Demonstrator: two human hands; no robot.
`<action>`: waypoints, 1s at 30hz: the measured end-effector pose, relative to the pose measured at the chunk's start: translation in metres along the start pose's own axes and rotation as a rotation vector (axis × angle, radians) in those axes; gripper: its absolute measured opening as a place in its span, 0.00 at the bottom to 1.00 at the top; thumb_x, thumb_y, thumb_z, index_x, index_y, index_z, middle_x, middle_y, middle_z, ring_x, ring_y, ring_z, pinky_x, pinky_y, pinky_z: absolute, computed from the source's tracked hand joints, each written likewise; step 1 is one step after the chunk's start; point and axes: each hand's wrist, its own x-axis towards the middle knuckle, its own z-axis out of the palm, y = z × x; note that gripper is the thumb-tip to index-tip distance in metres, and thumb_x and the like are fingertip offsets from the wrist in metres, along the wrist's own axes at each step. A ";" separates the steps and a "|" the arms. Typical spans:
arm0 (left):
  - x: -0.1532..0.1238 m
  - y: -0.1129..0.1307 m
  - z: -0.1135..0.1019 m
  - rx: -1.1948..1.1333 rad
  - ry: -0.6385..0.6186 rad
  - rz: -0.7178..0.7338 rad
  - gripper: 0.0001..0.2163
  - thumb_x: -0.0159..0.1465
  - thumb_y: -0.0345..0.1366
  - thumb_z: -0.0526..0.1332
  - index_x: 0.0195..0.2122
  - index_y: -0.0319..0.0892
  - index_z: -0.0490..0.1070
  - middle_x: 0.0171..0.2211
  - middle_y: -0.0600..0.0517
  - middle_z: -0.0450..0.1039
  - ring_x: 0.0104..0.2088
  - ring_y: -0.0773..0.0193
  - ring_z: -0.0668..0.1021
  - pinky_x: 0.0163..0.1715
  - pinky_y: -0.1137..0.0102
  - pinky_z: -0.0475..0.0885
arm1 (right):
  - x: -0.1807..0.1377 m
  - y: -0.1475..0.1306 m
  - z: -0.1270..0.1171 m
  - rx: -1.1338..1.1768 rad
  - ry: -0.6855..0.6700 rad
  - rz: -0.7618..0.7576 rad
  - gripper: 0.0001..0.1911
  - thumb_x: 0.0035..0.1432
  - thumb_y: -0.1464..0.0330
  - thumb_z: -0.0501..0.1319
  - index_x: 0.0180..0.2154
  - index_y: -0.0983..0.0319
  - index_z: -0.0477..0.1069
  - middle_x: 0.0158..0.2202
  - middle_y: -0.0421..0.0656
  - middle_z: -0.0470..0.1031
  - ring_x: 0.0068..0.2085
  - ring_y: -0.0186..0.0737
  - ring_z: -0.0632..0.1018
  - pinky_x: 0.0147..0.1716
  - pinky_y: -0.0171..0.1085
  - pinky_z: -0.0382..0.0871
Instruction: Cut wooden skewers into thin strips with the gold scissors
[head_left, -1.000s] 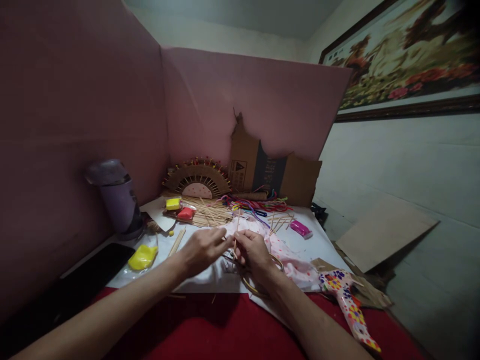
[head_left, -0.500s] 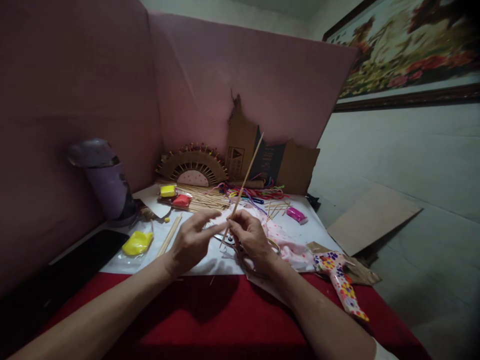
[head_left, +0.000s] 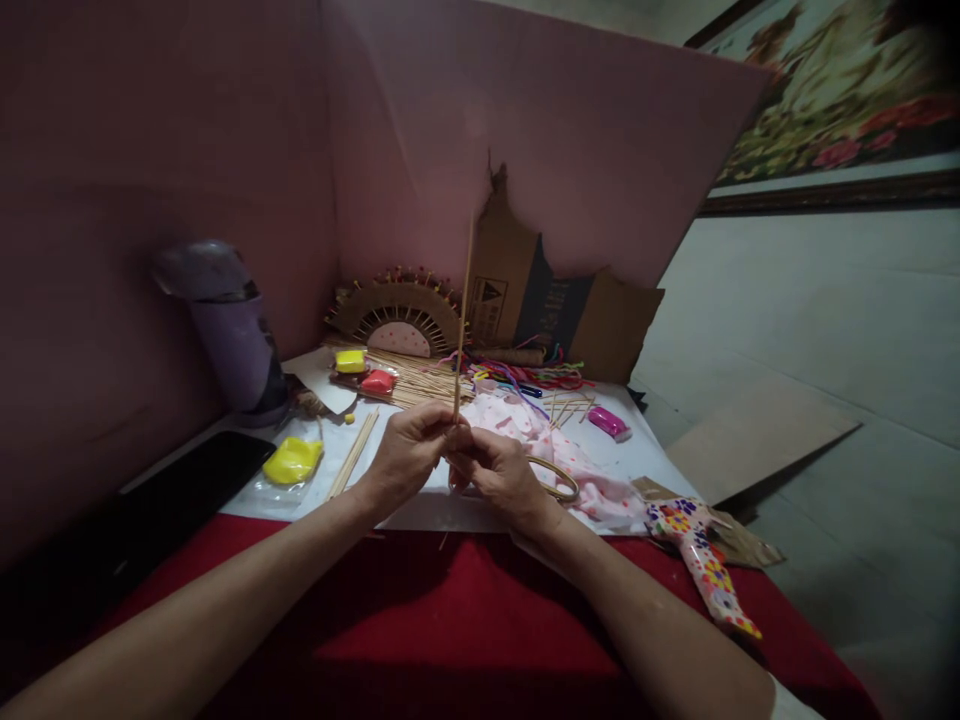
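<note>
Head view: my left hand (head_left: pixel 409 452) and right hand (head_left: pixel 501 470) pinch one upright stick (head_left: pixel 463 310) before the cardboard fan (head_left: pixel 394 315); I judge assembly midway, spare sticks (head_left: pixel 420 385) beside it unused.

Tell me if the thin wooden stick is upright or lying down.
Upright: the thin wooden stick rises almost vertically from the left hand and right hand pinching its lower end.
</note>
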 end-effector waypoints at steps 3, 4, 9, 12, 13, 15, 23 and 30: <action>0.000 -0.004 -0.002 0.105 0.051 0.080 0.06 0.56 0.34 0.60 0.25 0.38 0.71 0.22 0.54 0.67 0.24 0.71 0.69 0.23 0.77 0.64 | -0.001 0.003 0.000 -0.006 -0.005 -0.002 0.05 0.56 0.70 0.55 0.31 0.63 0.69 0.22 0.38 0.70 0.23 0.31 0.72 0.25 0.30 0.66; 0.000 -0.006 -0.002 0.141 0.068 0.107 0.06 0.56 0.33 0.60 0.24 0.38 0.71 0.22 0.54 0.67 0.24 0.71 0.69 0.23 0.77 0.64 | -0.001 0.004 0.000 -0.012 -0.005 0.002 0.05 0.56 0.70 0.55 0.31 0.63 0.69 0.22 0.38 0.70 0.23 0.31 0.72 0.24 0.30 0.65; 0.001 -0.011 -0.003 0.213 0.069 0.125 0.06 0.56 0.31 0.58 0.24 0.38 0.70 0.19 0.56 0.65 0.21 0.71 0.67 0.22 0.77 0.62 | 0.001 0.009 0.001 -0.151 0.022 -0.032 0.05 0.52 0.73 0.57 0.27 0.62 0.70 0.23 0.38 0.71 0.25 0.31 0.72 0.26 0.30 0.64; 0.003 -0.012 -0.004 0.200 0.045 0.110 0.05 0.56 0.31 0.57 0.24 0.38 0.69 0.18 0.57 0.64 0.20 0.72 0.67 0.21 0.77 0.62 | 0.002 0.009 0.000 -0.189 0.011 -0.056 0.06 0.50 0.75 0.57 0.25 0.63 0.71 0.25 0.39 0.72 0.27 0.32 0.71 0.27 0.30 0.63; 0.003 -0.013 -0.004 0.189 0.032 0.106 0.06 0.57 0.31 0.57 0.24 0.38 0.69 0.18 0.57 0.64 0.19 0.72 0.67 0.20 0.77 0.62 | 0.002 0.009 -0.001 -0.192 0.005 -0.050 0.06 0.50 0.75 0.56 0.26 0.63 0.71 0.25 0.38 0.72 0.26 0.31 0.71 0.27 0.29 0.63; 0.004 -0.014 -0.004 0.163 0.009 0.099 0.06 0.57 0.31 0.56 0.24 0.38 0.68 0.17 0.57 0.64 0.19 0.72 0.67 0.20 0.77 0.62 | 0.002 0.009 -0.001 -0.200 -0.002 -0.027 0.07 0.50 0.76 0.56 0.27 0.63 0.71 0.24 0.38 0.72 0.25 0.31 0.70 0.26 0.29 0.62; 0.005 -0.010 -0.004 0.059 0.011 0.026 0.07 0.55 0.33 0.59 0.22 0.38 0.69 0.16 0.57 0.64 0.18 0.72 0.67 0.20 0.76 0.63 | 0.002 0.007 0.002 -0.228 -0.005 -0.084 0.06 0.49 0.77 0.55 0.26 0.64 0.70 0.24 0.39 0.71 0.27 0.31 0.69 0.28 0.29 0.61; 0.004 -0.010 -0.002 -0.060 0.002 -0.036 0.09 0.55 0.35 0.59 0.21 0.37 0.70 0.15 0.56 0.64 0.17 0.73 0.66 0.18 0.77 0.63 | 0.001 0.007 0.004 -0.245 0.008 -0.090 0.07 0.50 0.78 0.55 0.24 0.64 0.69 0.23 0.39 0.70 0.26 0.31 0.68 0.27 0.29 0.60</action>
